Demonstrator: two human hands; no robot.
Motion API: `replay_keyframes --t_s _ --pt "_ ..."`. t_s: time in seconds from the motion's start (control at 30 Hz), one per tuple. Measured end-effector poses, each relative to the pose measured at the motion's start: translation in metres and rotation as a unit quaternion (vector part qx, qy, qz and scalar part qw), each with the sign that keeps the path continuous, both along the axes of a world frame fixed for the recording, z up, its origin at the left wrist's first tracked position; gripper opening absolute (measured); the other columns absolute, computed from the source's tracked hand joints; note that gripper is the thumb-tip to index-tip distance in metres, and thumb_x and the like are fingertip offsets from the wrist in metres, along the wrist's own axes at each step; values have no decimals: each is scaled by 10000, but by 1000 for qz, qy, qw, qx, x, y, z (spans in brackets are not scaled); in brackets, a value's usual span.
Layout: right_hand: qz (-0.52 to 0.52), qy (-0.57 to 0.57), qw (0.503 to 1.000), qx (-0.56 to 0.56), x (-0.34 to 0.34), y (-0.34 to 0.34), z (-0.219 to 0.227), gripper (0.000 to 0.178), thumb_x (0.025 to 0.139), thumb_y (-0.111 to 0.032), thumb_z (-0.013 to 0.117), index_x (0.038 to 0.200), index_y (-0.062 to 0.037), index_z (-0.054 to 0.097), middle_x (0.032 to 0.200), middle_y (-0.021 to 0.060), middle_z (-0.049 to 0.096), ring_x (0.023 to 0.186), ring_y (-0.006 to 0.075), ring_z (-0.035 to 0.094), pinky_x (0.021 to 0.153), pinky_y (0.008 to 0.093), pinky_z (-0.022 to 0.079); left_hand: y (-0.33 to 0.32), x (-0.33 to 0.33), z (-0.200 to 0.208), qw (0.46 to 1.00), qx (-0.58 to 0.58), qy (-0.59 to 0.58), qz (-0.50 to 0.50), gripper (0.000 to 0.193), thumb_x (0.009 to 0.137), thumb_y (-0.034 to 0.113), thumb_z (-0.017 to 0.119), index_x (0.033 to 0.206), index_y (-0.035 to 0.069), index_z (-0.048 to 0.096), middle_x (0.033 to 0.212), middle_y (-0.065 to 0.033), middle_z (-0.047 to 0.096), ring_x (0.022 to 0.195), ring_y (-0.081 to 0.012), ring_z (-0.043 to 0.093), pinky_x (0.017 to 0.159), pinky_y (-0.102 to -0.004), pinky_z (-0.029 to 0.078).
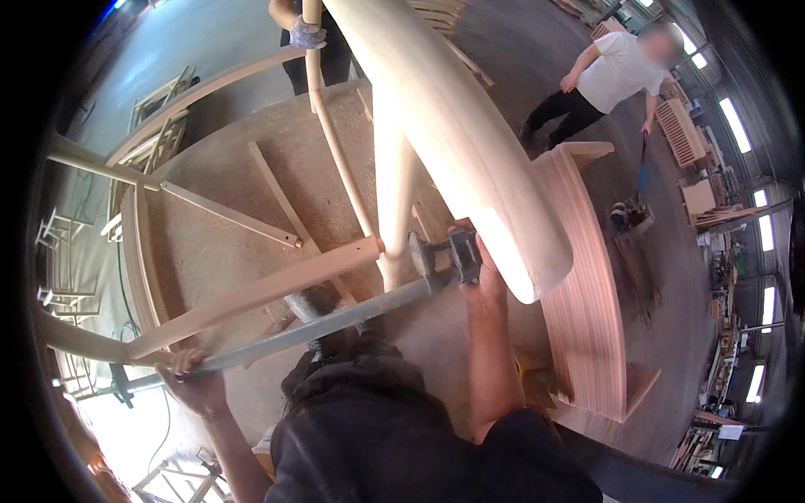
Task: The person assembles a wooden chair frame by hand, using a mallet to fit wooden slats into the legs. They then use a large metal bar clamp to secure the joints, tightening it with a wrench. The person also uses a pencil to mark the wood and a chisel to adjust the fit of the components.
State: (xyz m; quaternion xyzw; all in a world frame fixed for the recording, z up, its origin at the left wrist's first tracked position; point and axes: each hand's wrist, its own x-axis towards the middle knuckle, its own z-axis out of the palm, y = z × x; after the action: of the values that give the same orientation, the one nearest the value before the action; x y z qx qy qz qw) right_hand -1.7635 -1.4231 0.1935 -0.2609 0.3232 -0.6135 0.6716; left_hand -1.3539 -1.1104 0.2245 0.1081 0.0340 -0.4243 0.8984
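Observation:
A long grey metal bar clamp (pixel 327 325) runs across in front of my body, alongside a pale wooden chair-like frame (pixel 260 293). My left hand (pixel 197 386) is wrapped round the bar near its left end. My right hand (pixel 486 281) grips the dark clamp head (pixel 449 258) at the other end, its fingers partly hidden behind the metal. The head is close to the joint where a rail meets a rounded leg. A broad, pale curved wooden part (pixel 470 142) of the frame rises over my right hand.
Another person's gloved hand (pixel 308 33) holds the frame at the far side. Right of me stands a stack of curved reddish wooden pieces (pixel 579 285). A person in a white shirt (pixel 616 75) stands farther right, holding a long handle. Loose wooden strips (pixel 231 214) show within the frame.

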Motion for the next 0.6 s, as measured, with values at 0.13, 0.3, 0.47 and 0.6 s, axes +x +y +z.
replay_keyframes --t_s 0.13,0.3,0.47,0.6 --pt "-18 24 999 17 0 25 18 338 1014 -145 582 1321 -3 574 1182 178 697 1043 270 686 930 380 567 -3 -25 7 998 -4 26 -58 345 1012 328 616 759 147 468 686 42 409 692 -119 455 858 -336 437" --pt "15 -8 1000 2 -2 72 33 325 1020 -154 580 1309 -6 566 1229 185 681 1090 264 666 951 383 557 32 -15 10 995 -24 13 -98 414 1025 286 615 683 142 432 611 30 399 635 -115 436 793 -304 424" --pt "33 -67 997 -2 24 115 31 303 1036 -163 578 1303 -21 585 1257 186 682 1123 309 673 988 433 545 65 30 33 996 -42 -14 -81 476 1049 289 576 637 164 373 558 36 337 562 -101 367 718 -289 390" --pt "72 -124 990 -10 36 128 45 313 1045 -159 556 1310 6 573 1295 180 661 1155 282 662 996 403 548 72 14 82 996 -34 -70 45 485 1083 395 466 664 170 373 576 23 329 553 -141 354 648 -304 379"
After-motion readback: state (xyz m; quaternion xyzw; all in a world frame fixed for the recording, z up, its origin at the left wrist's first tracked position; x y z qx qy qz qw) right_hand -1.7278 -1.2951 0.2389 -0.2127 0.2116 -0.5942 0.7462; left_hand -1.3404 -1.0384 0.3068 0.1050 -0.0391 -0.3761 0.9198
